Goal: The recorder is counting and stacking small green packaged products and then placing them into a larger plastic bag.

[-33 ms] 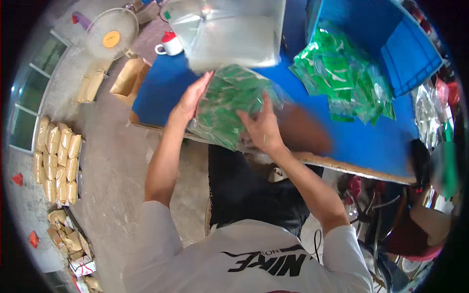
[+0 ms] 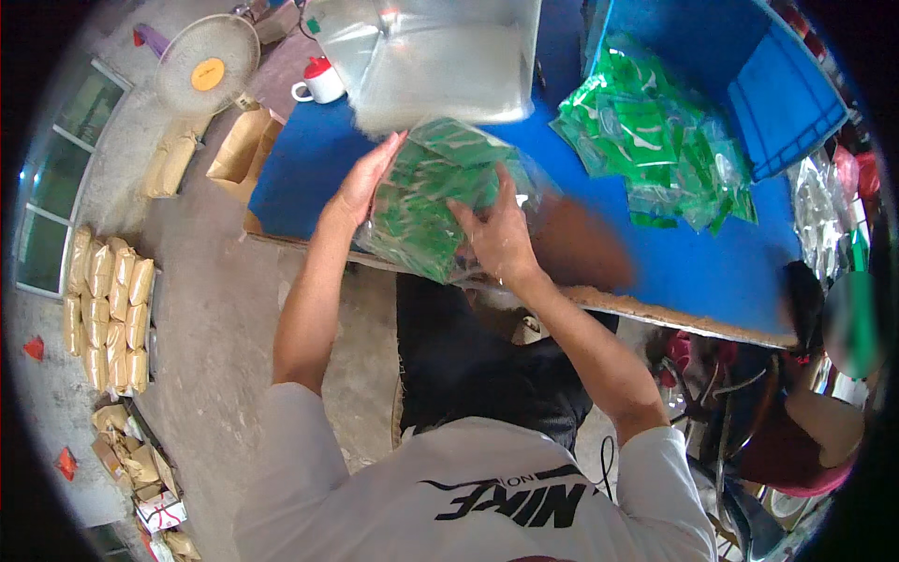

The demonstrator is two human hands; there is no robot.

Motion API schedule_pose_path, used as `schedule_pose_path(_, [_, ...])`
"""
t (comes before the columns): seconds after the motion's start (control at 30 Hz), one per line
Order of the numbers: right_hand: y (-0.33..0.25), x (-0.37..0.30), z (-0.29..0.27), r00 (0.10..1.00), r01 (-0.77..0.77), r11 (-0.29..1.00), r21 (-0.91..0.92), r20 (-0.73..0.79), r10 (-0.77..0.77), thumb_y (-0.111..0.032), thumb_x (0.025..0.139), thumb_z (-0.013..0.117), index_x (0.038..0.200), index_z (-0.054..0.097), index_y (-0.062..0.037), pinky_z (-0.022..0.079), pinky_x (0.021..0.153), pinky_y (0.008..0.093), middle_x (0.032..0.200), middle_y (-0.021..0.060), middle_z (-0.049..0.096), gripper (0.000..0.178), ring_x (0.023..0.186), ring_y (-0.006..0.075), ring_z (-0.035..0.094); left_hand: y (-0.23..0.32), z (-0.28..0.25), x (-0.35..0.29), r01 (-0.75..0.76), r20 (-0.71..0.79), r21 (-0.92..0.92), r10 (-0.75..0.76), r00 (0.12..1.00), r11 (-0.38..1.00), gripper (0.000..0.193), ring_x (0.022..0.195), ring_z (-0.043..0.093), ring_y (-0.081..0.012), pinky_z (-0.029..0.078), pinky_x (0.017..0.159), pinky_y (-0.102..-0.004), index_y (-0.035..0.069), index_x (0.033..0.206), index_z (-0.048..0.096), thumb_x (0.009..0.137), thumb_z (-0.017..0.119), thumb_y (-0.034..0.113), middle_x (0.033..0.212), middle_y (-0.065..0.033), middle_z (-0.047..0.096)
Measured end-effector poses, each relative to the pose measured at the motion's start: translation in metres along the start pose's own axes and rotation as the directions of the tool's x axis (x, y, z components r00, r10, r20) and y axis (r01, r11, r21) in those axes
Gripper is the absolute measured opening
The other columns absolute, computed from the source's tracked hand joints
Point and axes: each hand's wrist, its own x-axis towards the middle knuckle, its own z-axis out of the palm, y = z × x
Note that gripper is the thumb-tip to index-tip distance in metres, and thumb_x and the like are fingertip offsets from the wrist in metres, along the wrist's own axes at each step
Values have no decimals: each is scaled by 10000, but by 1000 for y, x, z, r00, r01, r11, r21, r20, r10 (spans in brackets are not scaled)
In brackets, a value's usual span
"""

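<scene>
Head view: I've got the left hand (image 2: pixel 361 183) along the left side of a clear bag of green packets (image 2: pixel 426 201), can't tell if its fingers grip; right hand (image 2: pixel 501 229) splayed on the bag's right. Bag's at the counter's (image 2: pixel 314 192) near edge. Step reads as settling the contents; next move calls for steady two-sided support.

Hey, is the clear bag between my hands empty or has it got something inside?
Not empty: green packets show through the clear bag between your left hand and right hand. Whether it's full, I can't tell.
</scene>
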Motion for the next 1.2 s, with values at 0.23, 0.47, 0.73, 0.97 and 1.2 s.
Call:
schedule_pose_path(0.23, [31, -13, -1, 995, 49, 894, 445, 51, -80, -237, 906, 717, 1545, 7, 20, 559, 635, 373, 824, 174, 689, 989, 664, 226, 684, -2, 8, 5, 13, 71, 206, -28, 997, 978, 766, 1463, 278, -210, 261, 1183, -372, 60, 1576, 209, 997, 510, 460, 1608, -93, 283])
schedule_pose_path(0.47, [47, -30, -25, 942, 337, 923, -188, 61, -331, -219, 866, 747, 1447, 379, -32, 546, 644, 420, 928, 146, 661, 713, 721, 293, 670, 2, 4, 10, 31, 111, 409, -84, 990, 912, 890, 1423, 345, -198, 286, 1161, -327, 63, 1583, 180, 900, 727, 227, 1576, -104, 334])
schedule_pose_path(0.73, [48, -49, -34, 902, 395, 483, -781, 230, -364, -241, 811, 748, 1074, 676, -29, 487, 935, 428, 1157, 141, 609, 346, 1102, 301, 586, -7, -13, 13, -23, 128, 482, -45, 991, 876, 1044, 1455, 292, -203, 240, 1190, -343, 68, 1582, 182, 786, 841, 222, 1594, -99, 305])
schedule_pose_path(0.97, [55, -33, -35, 604, 746, 420, -517, 261, -753, -225, 869, 686, 1008, 630, -28, 505, 846, 447, 993, 123, 574, 247, 983, 316, 578, -5, -8, 24, -59, 152, 546, -30, 988, 836, 1041, 1469, 272, -218, 204, 1202, -350, 67, 1577, 212, 769, 849, 224, 1606, -96, 284])
schedule_pose_path(1.2, [53, -5, 16, 542, 825, 412, -386, 338, -769, -194, 904, 622, 949, 629, -44, 482, 918, 452, 1079, 126, 586, 156, 1030, 328, 578, -3, 9, 36, -148, 182, 655, 35, 983, 741, 989, 1488, 228, -224, 203, 1198, -348, 66, 1570, 240, 793, 833, 212, 1605, -113, 299])
